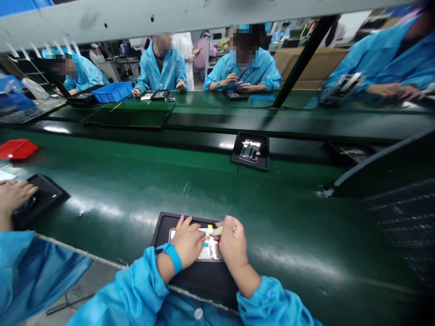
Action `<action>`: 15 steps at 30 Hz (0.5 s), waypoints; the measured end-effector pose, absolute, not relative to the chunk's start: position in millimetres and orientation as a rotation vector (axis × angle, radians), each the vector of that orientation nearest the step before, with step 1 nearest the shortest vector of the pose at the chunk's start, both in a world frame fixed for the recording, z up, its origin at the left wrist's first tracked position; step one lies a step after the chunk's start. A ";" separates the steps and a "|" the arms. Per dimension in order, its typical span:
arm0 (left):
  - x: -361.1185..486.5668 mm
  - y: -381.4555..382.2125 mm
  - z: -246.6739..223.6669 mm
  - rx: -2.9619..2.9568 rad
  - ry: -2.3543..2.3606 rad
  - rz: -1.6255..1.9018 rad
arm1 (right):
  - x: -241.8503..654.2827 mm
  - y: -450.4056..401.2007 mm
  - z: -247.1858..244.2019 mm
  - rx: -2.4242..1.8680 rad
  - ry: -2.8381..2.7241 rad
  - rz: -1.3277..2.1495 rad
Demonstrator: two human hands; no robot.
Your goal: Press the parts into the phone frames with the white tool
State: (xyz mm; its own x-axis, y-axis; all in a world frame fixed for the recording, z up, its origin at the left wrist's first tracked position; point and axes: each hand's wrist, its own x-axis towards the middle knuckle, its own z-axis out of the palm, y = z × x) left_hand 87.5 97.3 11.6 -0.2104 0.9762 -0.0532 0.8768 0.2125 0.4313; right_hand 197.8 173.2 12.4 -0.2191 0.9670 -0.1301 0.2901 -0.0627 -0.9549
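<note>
A phone body (205, 252) with its inner parts showing lies in a black tray (166, 228) on the green conveyor belt (272, 213). My left hand (186, 241), with a blue wristband (173, 258) at the wrist, grips the phone's left side. My right hand (234, 249) pinches a pale stick-like tool (216, 231) over the phone's upper part. A small yellow piece (210, 227) shows on the phone. My fingers hide much of the phone.
At the left, a neighbour's hand (15, 197) rests on another black tray (41, 199), and a red tray (18, 149) sits beyond it. A black tray holding a metal part (250, 151) lies farther along the belt. Blue-smocked co-workers (161, 68) sit across a second bench.
</note>
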 end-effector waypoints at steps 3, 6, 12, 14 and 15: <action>87.6 100.8 12.8 1.625 2.214 0.470 | 197.2 172.2 14.0 -1.382 -1.381 1.410; 92.9 106.2 14.2 1.519 2.267 0.475 | 195.3 171.4 15.2 -1.390 -1.388 1.387; 95.9 120.1 24.0 1.231 2.289 0.692 | 197.5 172.5 12.2 -1.393 -1.381 1.416; 85.7 115.3 31.2 1.133 2.323 0.761 | 199.0 172.3 10.1 -1.374 -1.386 1.434; 79.0 108.6 34.2 1.099 2.340 0.781 | 199.6 172.0 9.2 -1.361 -1.383 1.441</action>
